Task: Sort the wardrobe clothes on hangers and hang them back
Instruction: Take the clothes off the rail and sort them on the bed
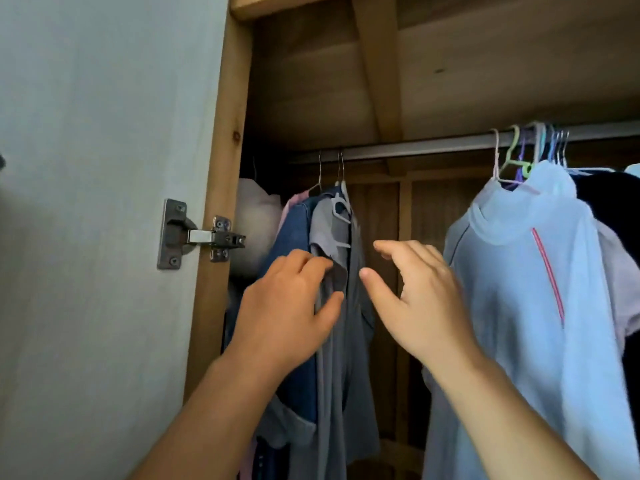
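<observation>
Grey shirt [341, 306] is the one in play right now, hanging at the left end of the rail [415, 147], roughly 9 o'clock from the middle of the wardrobe. Going left to right: the open door [104, 202] with its metal hinge [197, 235], then a pale padded thing tucked in the corner that I can't make out, then a denim jacket [294, 233] pressed right up against the grey shirt.

Left hand [287, 306] has fingers and thumb curled onto the shirt's front edge near the collar, pinching a fold of fabric. Right hand [412, 299] is just beside it at 3 o'clock, fingers spread and loose, touching nothing as far as I can tell.

Then a bare gap of rail, then the light blue hoodie [540, 271] with a pink stripe and a bunch of coloured hangers [519, 157] crowded at 2 o'clock, dark clothes behind.

Handling-wise, my guess: the shirt looks thin, soft and light, so it'll just stretch and slide if you tug the cloth. It sits on a white plastic hanger [341, 206] with a wire hook, and that's the stiff bit. I'd grab the hanger neck under the hook and lift, using the other hand to hold the denim back so it doesn't come along.
</observation>
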{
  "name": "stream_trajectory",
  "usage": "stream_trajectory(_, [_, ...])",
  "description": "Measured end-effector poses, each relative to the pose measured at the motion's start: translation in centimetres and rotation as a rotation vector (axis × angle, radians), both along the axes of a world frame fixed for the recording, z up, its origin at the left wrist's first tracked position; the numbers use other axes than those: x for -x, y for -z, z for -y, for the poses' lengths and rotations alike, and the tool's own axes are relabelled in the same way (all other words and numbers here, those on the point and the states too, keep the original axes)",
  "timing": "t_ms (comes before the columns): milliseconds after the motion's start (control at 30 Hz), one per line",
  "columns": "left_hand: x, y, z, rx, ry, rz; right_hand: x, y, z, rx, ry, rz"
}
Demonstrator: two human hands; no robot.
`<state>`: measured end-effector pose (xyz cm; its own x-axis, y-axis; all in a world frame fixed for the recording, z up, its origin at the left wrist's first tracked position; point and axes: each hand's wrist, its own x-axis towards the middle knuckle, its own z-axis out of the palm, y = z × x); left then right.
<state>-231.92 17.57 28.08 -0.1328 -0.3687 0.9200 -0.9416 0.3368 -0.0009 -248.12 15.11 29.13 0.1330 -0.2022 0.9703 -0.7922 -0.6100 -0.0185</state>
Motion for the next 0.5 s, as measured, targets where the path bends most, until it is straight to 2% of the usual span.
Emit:
stream_trajectory(233, [-0.4, -4.6, 5.4, 0.092, -0.056, -0.116, -1.2, -5.7, 5.8, -0.053, -0.072, -0.001])
stream_trajectory(367, [-0.9, -7.0, 7.8, 0.002, -0.166, -0.112, -2.8, -8.4, 8.9, -0.121, -0.2, 0.017])
stream_trajectory(500, [-1.4, -7.9, 9.4, -0.076, -0.167, -0.098, -4.5, -10.4, 11.3, -0.235, -0.262, 0.042])
